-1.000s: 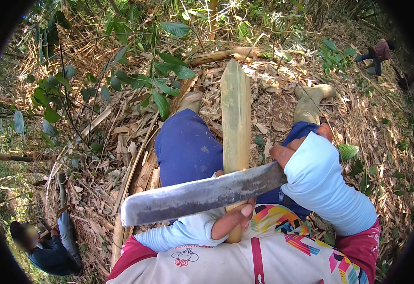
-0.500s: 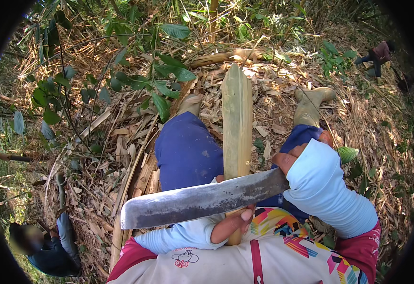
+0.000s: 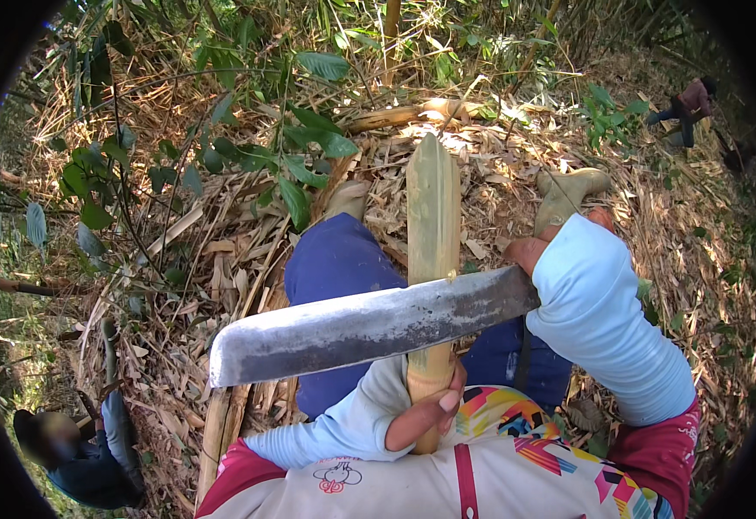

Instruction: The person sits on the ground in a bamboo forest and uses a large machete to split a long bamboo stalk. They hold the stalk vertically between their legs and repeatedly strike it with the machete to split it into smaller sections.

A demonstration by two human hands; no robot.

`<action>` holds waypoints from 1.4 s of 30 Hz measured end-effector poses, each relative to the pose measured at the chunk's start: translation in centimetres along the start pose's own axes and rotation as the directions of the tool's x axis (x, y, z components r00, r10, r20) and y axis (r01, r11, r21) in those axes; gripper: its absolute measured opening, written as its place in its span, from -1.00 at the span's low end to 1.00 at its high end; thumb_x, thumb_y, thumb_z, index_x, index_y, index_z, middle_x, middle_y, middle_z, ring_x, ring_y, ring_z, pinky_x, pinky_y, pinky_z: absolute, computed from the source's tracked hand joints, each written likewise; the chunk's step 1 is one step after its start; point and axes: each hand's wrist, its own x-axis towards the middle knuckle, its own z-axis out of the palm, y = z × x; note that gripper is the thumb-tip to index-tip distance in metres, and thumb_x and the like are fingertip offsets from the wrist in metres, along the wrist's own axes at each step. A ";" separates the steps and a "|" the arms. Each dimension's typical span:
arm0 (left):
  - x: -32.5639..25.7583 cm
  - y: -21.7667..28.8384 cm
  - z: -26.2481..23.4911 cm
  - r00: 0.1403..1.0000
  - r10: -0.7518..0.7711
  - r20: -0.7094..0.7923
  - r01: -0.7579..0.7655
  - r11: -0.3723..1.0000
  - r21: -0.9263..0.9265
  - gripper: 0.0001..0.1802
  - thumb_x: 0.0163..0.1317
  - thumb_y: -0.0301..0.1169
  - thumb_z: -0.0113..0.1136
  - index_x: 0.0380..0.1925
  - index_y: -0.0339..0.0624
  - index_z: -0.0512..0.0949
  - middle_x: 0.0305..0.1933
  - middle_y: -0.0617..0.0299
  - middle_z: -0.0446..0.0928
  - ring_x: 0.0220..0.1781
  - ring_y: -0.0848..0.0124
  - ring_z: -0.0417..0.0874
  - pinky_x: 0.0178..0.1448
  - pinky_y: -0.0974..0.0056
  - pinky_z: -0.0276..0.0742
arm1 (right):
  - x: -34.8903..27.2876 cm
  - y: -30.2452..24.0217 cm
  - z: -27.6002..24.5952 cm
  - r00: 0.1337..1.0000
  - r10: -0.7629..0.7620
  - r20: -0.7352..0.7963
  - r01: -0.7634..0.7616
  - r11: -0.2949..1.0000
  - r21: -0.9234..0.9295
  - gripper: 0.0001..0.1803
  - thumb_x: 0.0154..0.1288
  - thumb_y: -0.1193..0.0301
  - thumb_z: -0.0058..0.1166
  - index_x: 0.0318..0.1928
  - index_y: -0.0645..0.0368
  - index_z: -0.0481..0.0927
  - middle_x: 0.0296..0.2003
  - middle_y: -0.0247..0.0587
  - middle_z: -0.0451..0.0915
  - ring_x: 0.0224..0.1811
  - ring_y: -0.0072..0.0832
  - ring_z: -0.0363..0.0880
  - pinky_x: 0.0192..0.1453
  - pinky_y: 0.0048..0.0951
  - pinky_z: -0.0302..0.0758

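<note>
Since a moment ago, the big blade (image 3: 369, 324) is sitting a little lower and flatter across the bamboo piece (image 3: 432, 233), which is holding its place. Left hand (image 3: 426, 415) is clenching the bamboo's near end against the lap, thumb up. Bamboo is running lengthwise straight away from the body, between the blue-trousered knees (image 3: 335, 259), pale cut face upward. Right hand (image 3: 529, 253) is gripping the knife handle, mostly hidden by the pale sleeve (image 3: 607, 320), so blade is crossing the stalk near its middle. Ground (image 3: 179, 285) is dry leaf litter; other people are crouching at lower left (image 3: 84, 450) and far upper right (image 3: 689, 104)
</note>
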 end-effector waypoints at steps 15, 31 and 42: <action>-0.4 -0.6 0.4 0.997 0.065 -0.034 -0.066 0.997 -0.026 -0.58 0.27 -0.64 0.07 -0.01 -0.07 0.11 -0.26 0.10 0.42 -0.42 0.43 0.51 -0.31 0.24 0.52 | 3.5 0.6 -2.6 0.967 0.197 0.158 -0.204 0.979 0.023 -0.75 0.00 0.46 0.25 -0.22 0.11 0.62 -0.46 -0.12 0.59 -0.39 -0.16 0.60 -0.27 -0.18 0.48; -0.3 0.0 0.1 0.999 0.041 0.003 -0.041 0.999 -0.032 -0.73 0.24 -0.59 0.15 -0.13 -0.25 0.29 -0.38 0.15 0.44 -0.41 0.43 0.56 -0.32 0.27 0.54 | 0.7 1.6 -1.2 0.931 0.349 -0.109 -0.268 0.854 0.445 -0.58 0.00 0.51 0.29 -0.04 0.09 0.61 -0.36 -0.07 0.65 -0.35 -0.23 0.65 -0.24 -0.31 0.53; 0.4 -0.9 -1.3 0.985 0.091 0.149 -0.091 0.996 -0.007 -0.85 0.30 -0.48 0.17 -0.24 -0.19 0.38 -0.39 0.25 0.47 -0.40 0.51 0.54 -0.30 0.40 0.46 | -2.3 -2.6 -0.6 0.978 -0.107 0.181 0.104 0.994 0.023 -0.61 0.17 0.22 0.01 -0.01 0.06 0.60 -0.63 -0.33 0.50 -0.57 -0.27 0.54 -0.28 0.25 0.33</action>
